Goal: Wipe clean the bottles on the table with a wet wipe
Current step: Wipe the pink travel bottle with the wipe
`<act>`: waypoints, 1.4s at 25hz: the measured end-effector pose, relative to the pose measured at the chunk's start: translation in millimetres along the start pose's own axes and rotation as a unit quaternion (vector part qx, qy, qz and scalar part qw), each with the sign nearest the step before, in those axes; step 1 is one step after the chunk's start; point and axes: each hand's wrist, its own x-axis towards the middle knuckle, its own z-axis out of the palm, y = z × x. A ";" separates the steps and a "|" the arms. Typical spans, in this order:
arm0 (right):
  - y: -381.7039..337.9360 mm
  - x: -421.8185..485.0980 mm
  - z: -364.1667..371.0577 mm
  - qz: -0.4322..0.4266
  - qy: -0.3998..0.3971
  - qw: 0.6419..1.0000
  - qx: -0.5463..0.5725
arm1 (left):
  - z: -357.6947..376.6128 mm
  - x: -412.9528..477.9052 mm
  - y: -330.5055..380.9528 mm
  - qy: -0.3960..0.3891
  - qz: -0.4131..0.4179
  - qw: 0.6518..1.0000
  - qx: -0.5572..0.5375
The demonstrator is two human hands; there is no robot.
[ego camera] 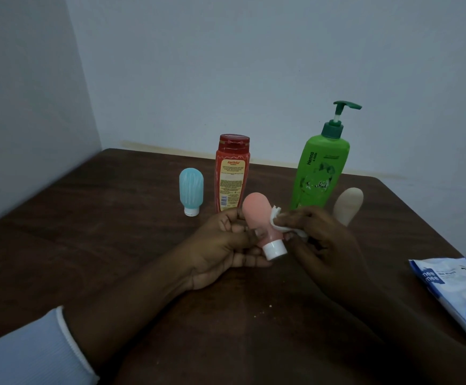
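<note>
My left hand (226, 245) grips a small pink squeeze bottle (258, 215) with a white cap (275, 250), held cap-down above the table. My right hand (323, 240) pinches a white wet wipe (277, 218) against the pink bottle's right side. Behind stand a blue squeeze bottle (191, 190) on its white cap, a red bottle (232, 173), a tall green pump bottle (319, 168) and a beige squeeze bottle (348, 205), partly hidden by my right hand.
A blue and white wet-wipe pack (456, 293) lies at the right edge of the dark wooden table (87, 232). White walls close in behind and at the left. A few small crumbs lie near the table's front middle.
</note>
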 end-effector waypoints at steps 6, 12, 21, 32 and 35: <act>-1.1 -0.5 -1.8 -0.041 -0.031 0.999 0.018 | -2.2 2.1 7.0 0.067 0.006 0.997 -0.043; -10.2 -4.5 1.4 -0.121 -0.030 0.989 -0.080 | -0.5 1.2 5.5 0.062 0.029 0.997 -0.020; -2.0 -4.3 0.9 -0.100 0.006 0.986 -0.133 | -1.7 2.5 7.1 0.087 0.023 0.996 -0.020; 0.2 -3.5 1.9 -0.011 0.022 0.997 -0.067 | 1.1 0.4 8.2 0.057 -0.002 0.995 -0.085; -8.3 -3.6 4.7 -0.095 -0.017 0.991 -0.090 | 2.6 -1.5 7.7 0.032 -0.023 0.990 -0.136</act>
